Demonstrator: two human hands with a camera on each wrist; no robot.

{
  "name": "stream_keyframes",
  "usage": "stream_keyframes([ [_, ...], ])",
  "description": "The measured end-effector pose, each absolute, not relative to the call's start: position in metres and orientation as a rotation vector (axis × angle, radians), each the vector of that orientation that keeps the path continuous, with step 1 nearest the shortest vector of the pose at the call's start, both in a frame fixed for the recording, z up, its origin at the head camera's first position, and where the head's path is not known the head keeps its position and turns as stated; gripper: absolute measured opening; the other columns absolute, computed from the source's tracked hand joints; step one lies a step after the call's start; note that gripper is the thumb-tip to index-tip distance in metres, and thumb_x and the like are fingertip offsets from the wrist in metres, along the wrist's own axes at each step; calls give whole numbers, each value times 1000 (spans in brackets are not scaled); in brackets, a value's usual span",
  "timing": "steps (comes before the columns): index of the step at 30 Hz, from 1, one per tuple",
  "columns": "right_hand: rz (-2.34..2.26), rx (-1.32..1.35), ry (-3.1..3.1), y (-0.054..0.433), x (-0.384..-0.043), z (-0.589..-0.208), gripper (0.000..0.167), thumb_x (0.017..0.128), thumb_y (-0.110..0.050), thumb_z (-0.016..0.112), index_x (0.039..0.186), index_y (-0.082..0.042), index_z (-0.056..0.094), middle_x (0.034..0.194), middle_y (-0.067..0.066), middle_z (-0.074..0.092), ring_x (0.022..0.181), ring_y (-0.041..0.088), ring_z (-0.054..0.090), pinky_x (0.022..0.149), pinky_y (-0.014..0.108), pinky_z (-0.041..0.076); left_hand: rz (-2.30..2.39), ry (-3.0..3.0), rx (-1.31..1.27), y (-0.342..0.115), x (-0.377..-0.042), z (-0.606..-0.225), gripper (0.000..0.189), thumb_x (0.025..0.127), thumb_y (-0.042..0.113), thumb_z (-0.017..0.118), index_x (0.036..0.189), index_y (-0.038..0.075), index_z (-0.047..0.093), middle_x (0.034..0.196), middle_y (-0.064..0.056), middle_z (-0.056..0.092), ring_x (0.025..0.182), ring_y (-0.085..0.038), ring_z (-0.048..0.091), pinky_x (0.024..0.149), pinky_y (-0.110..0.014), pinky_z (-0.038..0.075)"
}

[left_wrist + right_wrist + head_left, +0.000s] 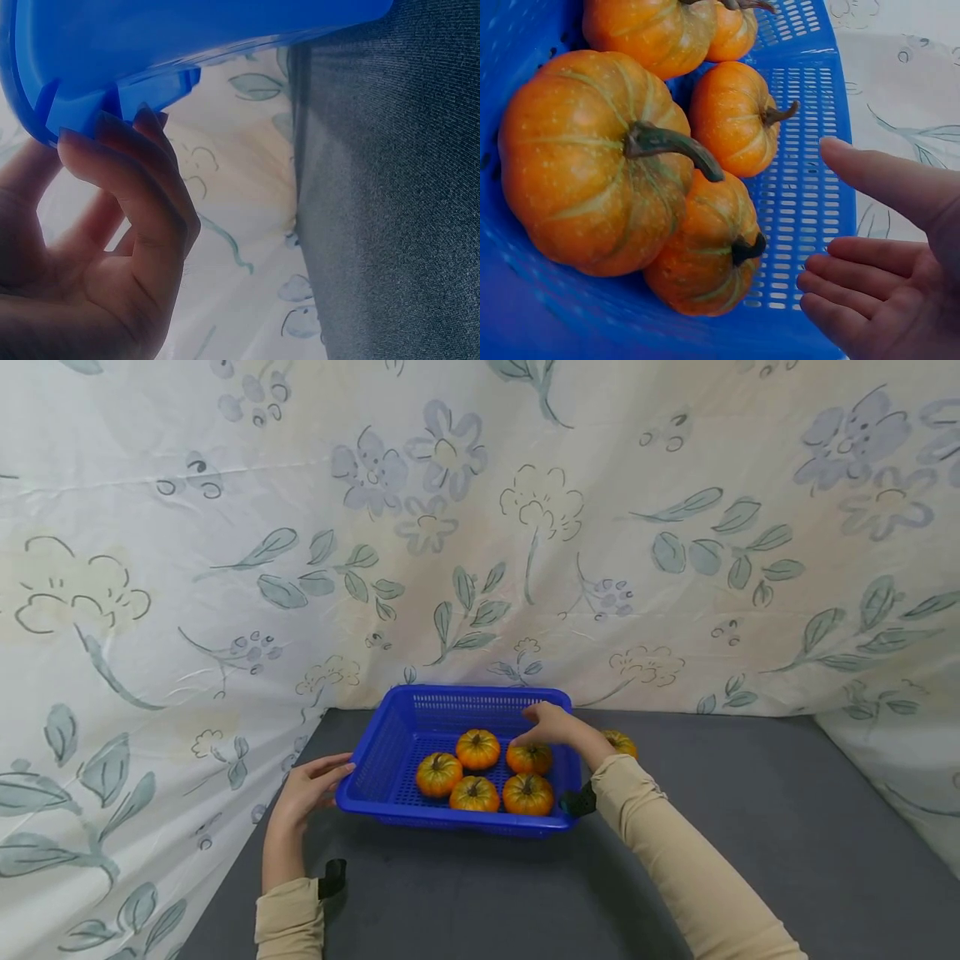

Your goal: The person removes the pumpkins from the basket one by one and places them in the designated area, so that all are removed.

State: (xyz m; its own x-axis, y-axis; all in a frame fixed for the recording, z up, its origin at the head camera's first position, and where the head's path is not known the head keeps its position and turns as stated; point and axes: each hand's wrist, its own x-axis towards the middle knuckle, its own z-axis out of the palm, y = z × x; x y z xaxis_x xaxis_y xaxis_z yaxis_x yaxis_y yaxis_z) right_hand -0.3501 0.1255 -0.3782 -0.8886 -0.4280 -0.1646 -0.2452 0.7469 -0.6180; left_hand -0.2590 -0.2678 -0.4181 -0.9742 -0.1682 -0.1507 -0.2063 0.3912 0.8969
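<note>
A blue plastic basket [457,820] with slotted walls holds several small orange pumpkins [474,794]. At its left end, my left hand [309,787] grips the rim; in the left wrist view, thumb and bent fingers [150,202] meet at the basket's edge [45,120]. My right hand [558,725] hovers inside the basket's right end, just over a pumpkin [529,760] that it partly hides in the head view. Seen from the right wrist, that hand [892,277] has its thumb spread from the fingers, nothing between them, beside the pumpkins with dark curved stems [592,165].
Another pumpkin [621,743] sits outside the basket on the right, partly behind my right forearm. The dark grey table [750,827] reaches back to a hanging floral cloth [480,610], which also runs along the left and right sides.
</note>
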Motion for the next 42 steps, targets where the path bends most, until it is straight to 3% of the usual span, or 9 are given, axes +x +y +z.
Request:
stream_keyframes([
  [8, -898, -389, 2614, 116, -342, -379, 76, 86, -29, 74, 143, 7, 40, 148, 24, 44, 138, 38, 42, 111, 48, 38, 1677, 2587, -355, -269, -258, -419, 60, 91, 42, 67, 138, 6, 55, 132, -16, 61, 88, -9, 66, 72, -28, 55],
  [42, -670, -222, 2731, 104, -337, -386, 67, 83, -20, 77, 133, 12, 47, 133, 28, 54, 122, 40, 54, 101, 46, 47, 1692, 2583, -333, -269, -259, -419, 59, 92, 40, 66, 138, 6, 55, 134, -17, 61, 92, -11, 68, 72, -28, 55],
])
